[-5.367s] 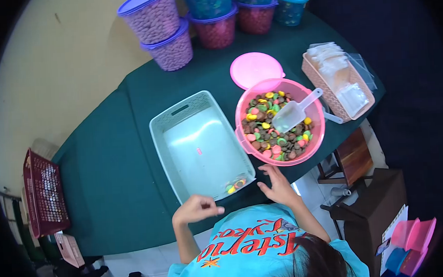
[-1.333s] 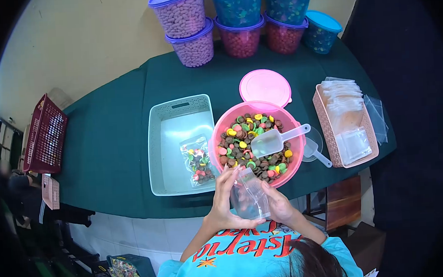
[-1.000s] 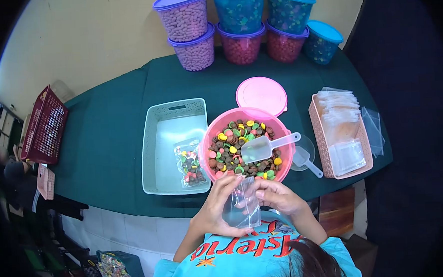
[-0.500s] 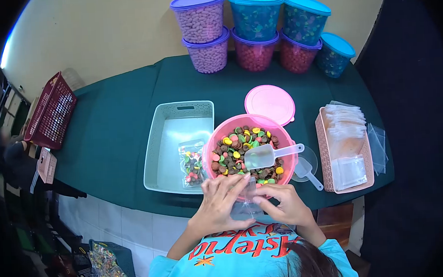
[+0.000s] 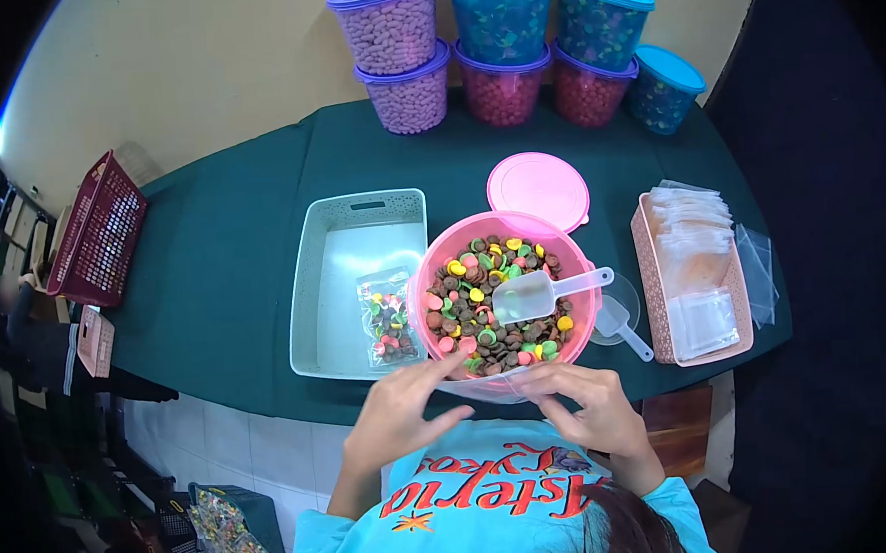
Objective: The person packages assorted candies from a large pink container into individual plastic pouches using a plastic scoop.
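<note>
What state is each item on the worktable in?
Pink tub: open, holding mixed candies
Pink lid: off, lying flat
Scoop: resting on the candies
Pale green tray: open
Filled bag: lying in the tray
Clear bag: held by the right hand
Pink basket: open, holding clear packets
Back tubs: lids on

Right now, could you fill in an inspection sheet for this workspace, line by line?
Surface: green cloth, no spills seen.
Job's things: pink tub of mixed sweets, clear scoop lying in it; pale tray with filled bag; pink basket of clear bags.
Clutter: pink lid behind tub; second scoop beside tub; loose bags right of basket.
Grippers: bare hands; right hand pinches a held bag at tub's near rim; left hand open nearby.
Cables: nothing seen.
Surroundings: lidded tubs behind; maroon basket far left.
</note>
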{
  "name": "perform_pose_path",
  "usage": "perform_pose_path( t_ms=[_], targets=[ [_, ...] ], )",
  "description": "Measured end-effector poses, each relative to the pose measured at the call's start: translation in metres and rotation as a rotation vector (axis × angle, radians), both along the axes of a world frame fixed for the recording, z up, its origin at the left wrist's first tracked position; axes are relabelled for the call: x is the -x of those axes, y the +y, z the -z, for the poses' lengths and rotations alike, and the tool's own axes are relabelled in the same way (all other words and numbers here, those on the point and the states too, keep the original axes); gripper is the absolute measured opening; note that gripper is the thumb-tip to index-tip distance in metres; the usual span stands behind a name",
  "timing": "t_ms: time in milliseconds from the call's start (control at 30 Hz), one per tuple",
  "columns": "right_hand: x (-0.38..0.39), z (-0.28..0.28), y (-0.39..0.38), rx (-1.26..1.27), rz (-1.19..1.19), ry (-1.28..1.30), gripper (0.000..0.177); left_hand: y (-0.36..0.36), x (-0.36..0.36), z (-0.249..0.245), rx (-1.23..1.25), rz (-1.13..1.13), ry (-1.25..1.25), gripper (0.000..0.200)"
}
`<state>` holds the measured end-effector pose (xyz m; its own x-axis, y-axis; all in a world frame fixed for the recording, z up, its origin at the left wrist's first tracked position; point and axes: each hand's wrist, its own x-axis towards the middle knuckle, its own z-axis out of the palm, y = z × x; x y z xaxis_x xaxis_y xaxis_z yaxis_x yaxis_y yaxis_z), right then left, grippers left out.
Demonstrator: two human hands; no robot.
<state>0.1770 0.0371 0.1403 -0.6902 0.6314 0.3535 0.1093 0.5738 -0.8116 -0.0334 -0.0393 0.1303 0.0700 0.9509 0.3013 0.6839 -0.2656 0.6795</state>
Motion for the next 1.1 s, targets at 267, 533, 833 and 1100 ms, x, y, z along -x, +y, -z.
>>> perform_pose_path(
  t_ms=[267, 533, 833, 1100],
  targets=[
    [0.006, -0.004, -0.002, 0.18, -0.01, -0.015, 0.016, -0.001, 0.019, 0.006, 0.1, 0.022, -0.103, 0.021],
    [-0.003, 0.001, 0.008, 0.2, 0.131, 0.07, 0.011, -0.004, 0.057, 0.008, 0.17, 0.014, -0.327, 0.012],
    [-0.003, 0.019, 0.014, 0.317, 0.095, 0.147, 0.013, -0.007, 0.057, 0.022, -0.13, -0.141, -0.491, 0.012],
    [-0.01, 0.001, 0.015, 0.294, -0.029, 0.027, 0.014, -0.023, 0.078, 0.015, 0.07, 0.116, -0.614, 0.029]
  ],
)
